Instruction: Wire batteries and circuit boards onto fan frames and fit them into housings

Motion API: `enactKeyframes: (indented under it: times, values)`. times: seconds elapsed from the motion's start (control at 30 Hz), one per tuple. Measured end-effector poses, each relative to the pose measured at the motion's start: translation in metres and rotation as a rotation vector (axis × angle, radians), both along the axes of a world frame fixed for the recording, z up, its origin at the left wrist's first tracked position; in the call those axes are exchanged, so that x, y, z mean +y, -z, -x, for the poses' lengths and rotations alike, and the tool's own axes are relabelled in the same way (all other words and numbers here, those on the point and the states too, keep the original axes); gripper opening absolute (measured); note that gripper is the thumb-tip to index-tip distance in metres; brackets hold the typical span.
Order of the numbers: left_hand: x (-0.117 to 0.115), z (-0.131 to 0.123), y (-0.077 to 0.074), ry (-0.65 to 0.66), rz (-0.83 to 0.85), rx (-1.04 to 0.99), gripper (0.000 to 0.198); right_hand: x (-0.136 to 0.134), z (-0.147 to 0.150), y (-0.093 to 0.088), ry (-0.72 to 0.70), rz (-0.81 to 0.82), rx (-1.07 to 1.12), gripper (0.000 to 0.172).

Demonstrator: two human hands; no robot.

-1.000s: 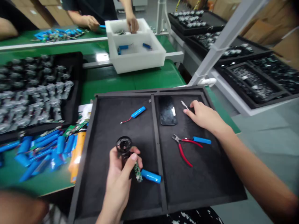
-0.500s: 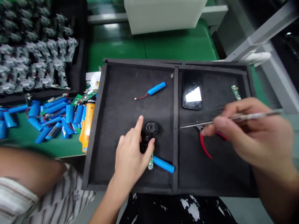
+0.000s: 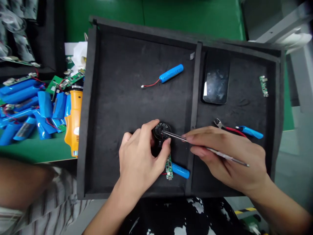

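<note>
My left hand point(image 3: 140, 160) is closed round a small black round fan part point(image 3: 161, 132) in the left half of a black foam tray point(image 3: 85, 107). From that part hang a little green circuit board point(image 3: 168, 167) and a blue battery point(image 3: 180, 171). My right hand point(image 3: 227, 155) pinches metal tweezers point(image 3: 176, 136) whose tips reach into the top of the black part.
In the tray lie a second blue battery with red wire point(image 3: 168, 73), a dark phone point(image 3: 216, 81), a small circuit board point(image 3: 263, 86) and red-and-blue cutters point(image 3: 238, 130). Left of the tray are many blue batteries point(image 3: 26, 107), an orange tool point(image 3: 74, 120) and another person's arm point(image 3: 22, 182).
The view has dropped closer to the tray. My right hand brought the tweezers left, their tips now in the black part. My left hand closed round that part.
</note>
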State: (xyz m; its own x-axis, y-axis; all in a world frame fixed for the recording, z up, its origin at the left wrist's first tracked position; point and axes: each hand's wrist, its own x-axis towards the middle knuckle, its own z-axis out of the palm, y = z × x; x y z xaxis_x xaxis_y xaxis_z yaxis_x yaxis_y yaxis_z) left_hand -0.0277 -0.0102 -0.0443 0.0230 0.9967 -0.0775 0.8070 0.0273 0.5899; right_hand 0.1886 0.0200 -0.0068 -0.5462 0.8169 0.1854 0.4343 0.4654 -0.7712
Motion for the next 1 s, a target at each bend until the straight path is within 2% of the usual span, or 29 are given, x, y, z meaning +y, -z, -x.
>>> enactKeyframes:
  times: [0.17, 0.37, 0.5, 0.7, 0.8, 1.0]
  values:
    - [-0.001, -0.001, 0.003, -0.004, -0.022, -0.01, 0.044, 0.0, -0.003, -0.003, -0.079, -0.033, -0.051, 0.04]
    - [-0.004, -0.002, 0.008, -0.011, -0.071, -0.017, 0.044, 0.001, -0.004, -0.008, -0.145, -0.003, -0.081, 0.038]
    - [-0.005, -0.002, 0.01, -0.003, -0.082, -0.014, 0.044, 0.006, 0.001, -0.007, -0.168, -0.021, -0.106, 0.032]
    - [-0.004, -0.001, 0.011, -0.003, -0.093, -0.021, 0.046, 0.014, 0.01, -0.007, -0.204, -0.151, -0.053, 0.013]
    - [-0.004, -0.001, 0.011, -0.011, -0.08, -0.028, 0.045, 0.015, 0.012, -0.009, -0.209, -0.17, -0.104, 0.006]
    - [-0.004, -0.001, 0.01, -0.003, -0.059, -0.029, 0.044, 0.012, 0.014, -0.012, -0.234, -0.217, -0.204, 0.007]
